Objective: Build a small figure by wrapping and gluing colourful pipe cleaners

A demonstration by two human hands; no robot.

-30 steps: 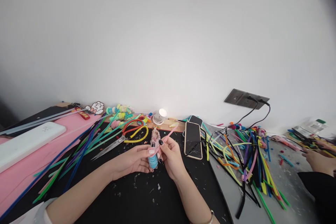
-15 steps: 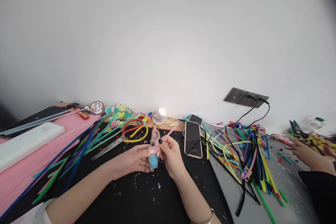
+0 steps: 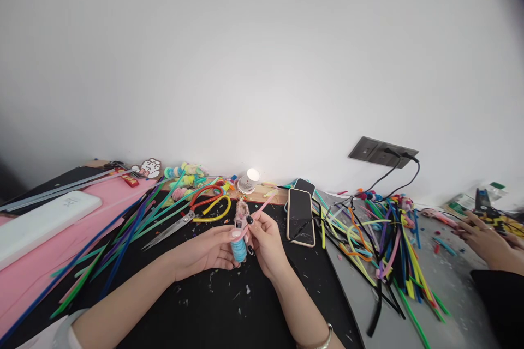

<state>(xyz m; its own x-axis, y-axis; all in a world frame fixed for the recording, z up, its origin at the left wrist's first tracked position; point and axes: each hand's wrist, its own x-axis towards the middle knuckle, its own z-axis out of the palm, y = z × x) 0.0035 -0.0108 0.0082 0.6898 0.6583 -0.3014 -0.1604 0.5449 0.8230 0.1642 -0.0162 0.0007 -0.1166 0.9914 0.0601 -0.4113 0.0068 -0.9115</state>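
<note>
My left hand [image 3: 210,248] is closed, thumb on top, around a light blue pipe cleaner coil [image 3: 238,251] wound into a ridged cylinder. Between the thumb and fingers of my right hand [image 3: 266,240] is a pink pipe cleaner [image 3: 266,206], its free end pointing up and away. Its other end runs to the top of the blue coil, where my fingers partly hide it. Just beyond my fingertips is what looks like a small pink glue gun [image 3: 242,212], nozzle away from me; its lower part is hidden. Scissors [image 3: 186,218] with red and yellow handles lie to the left.
Loose pipe cleaners [image 3: 123,240] lie at left, beside a white box [image 3: 53,223] on pink paper. A paper cup [image 3: 249,181] stands by the wall. Right are a phone [image 3: 301,217], more pipe cleaners [image 3: 393,245], cables and a co-worker's hands [image 3: 487,242] near black-and-yellow pliers [image 3: 485,210].
My hands and the pieces in them stay almost in place. At the right, the co-worker's hands and the dark tool have shifted a little to the right.
</note>
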